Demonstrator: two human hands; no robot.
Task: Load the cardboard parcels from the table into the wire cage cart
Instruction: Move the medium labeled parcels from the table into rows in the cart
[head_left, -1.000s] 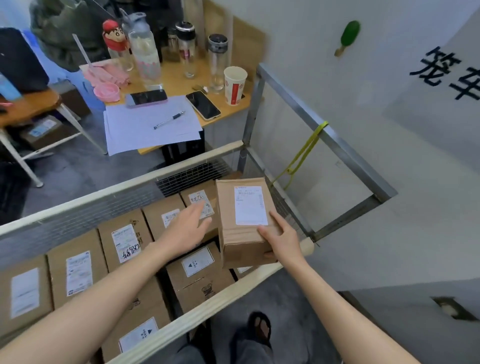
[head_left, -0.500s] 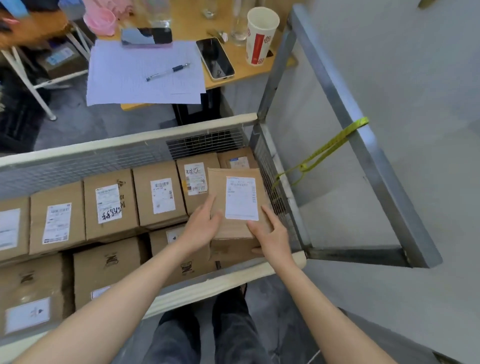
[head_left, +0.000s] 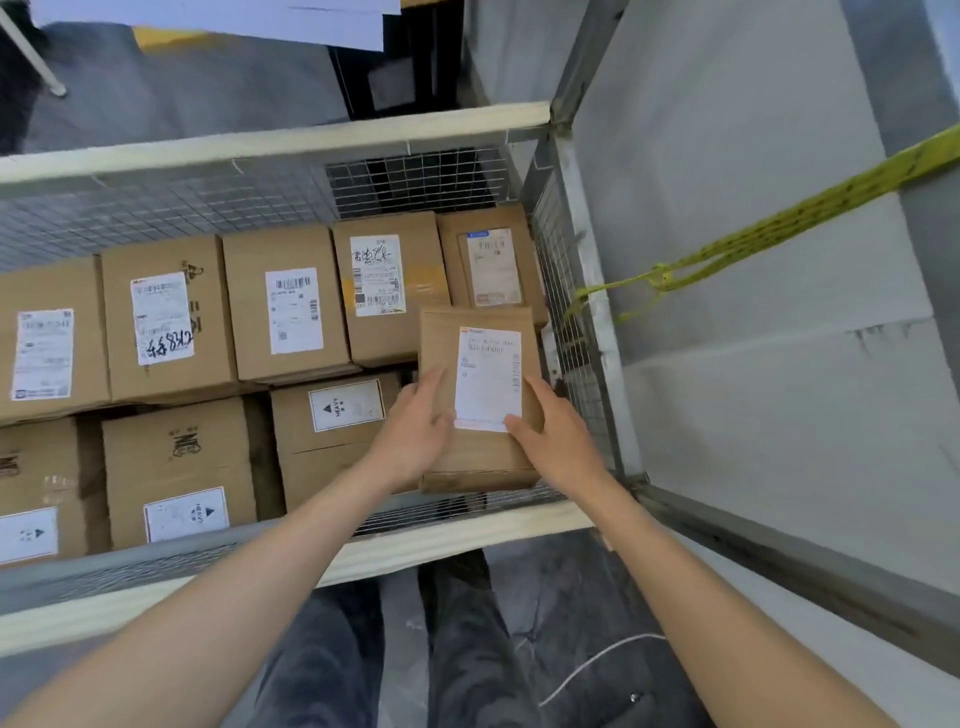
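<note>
Where the camera looks straight down, the wire cage cart (head_left: 260, 150) takes up most of the middle of the view, with cream rails along the tops of its mesh walls. To its right, a grey metal-framed panel (head_left: 753, 364) reaches outward from the cart's corner posts. Inside the cart, loaded parcels (head_left: 283, 312) lie in two rows, packed side by side with their labels facing up. One cardboard parcel (head_left: 478, 457) sits in the near right corner, just beside the right mesh wall, and its top stands higher than the box marked HEAVY to its left. Whether it already rests on a parcel beneath cannot be told, since its underside is hidden. The left hand (head_left: 415, 431) lies over the parcel's left edge with its fingers nearly straight on the top face. The right hand (head_left: 556, 436) lies flat on the right side of that face, fingers spread, thumb touching the lower corner of the white shipping label (head_left: 488, 379). A yellow strap (head_left: 779, 223) runs from the mesh wall across the panel.
</note>
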